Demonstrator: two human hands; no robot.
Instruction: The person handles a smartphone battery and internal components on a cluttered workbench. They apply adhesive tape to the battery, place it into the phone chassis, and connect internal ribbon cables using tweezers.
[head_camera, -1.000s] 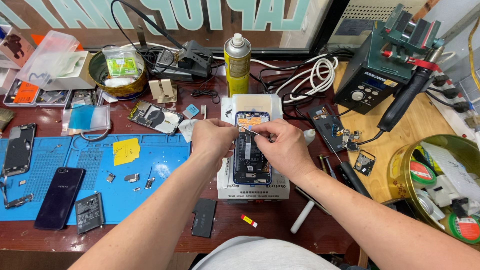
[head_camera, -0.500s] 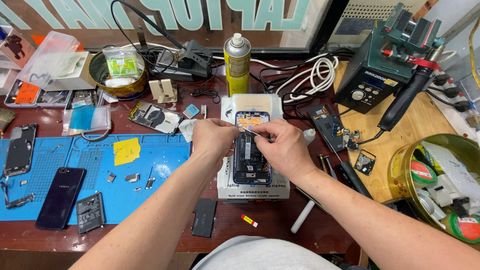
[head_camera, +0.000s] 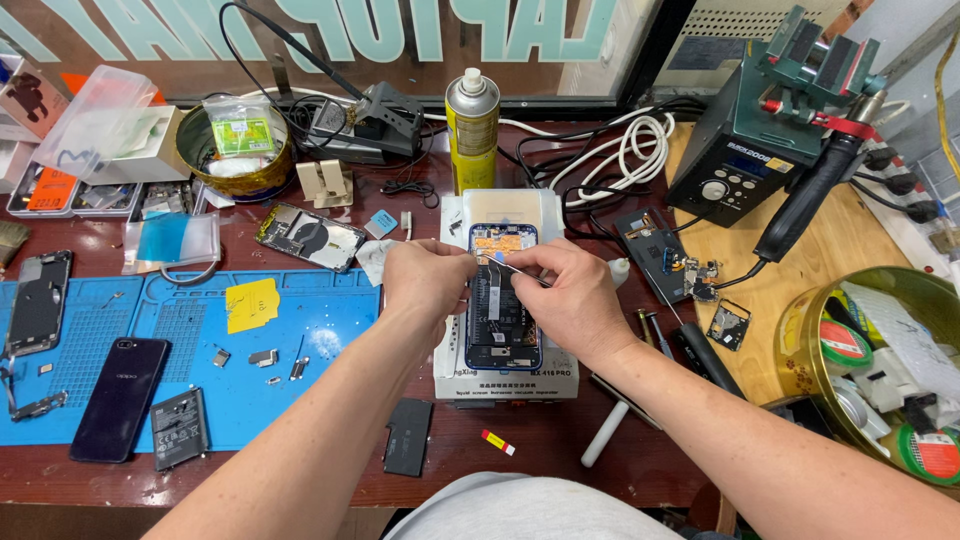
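Opened phone (head_camera: 503, 300) with its back cover off lies on the white heating pad (head_camera: 505, 375), just in front of the yellow spray can (head_camera: 472, 130). Your left hand (head_camera: 428, 285) is closed in a pinch at the phone's upper left edge, and your right hand (head_camera: 570, 300) grips thin tweezers (head_camera: 515, 268) whose tip rests near the orange part at the top. By my judgement the disassembly is only partly done: the battery and boards are exposed but remain inside the frame.

Light: bright, even, from overhead | shadows: soft, short | focus: sharp — edges bowed by wide lens
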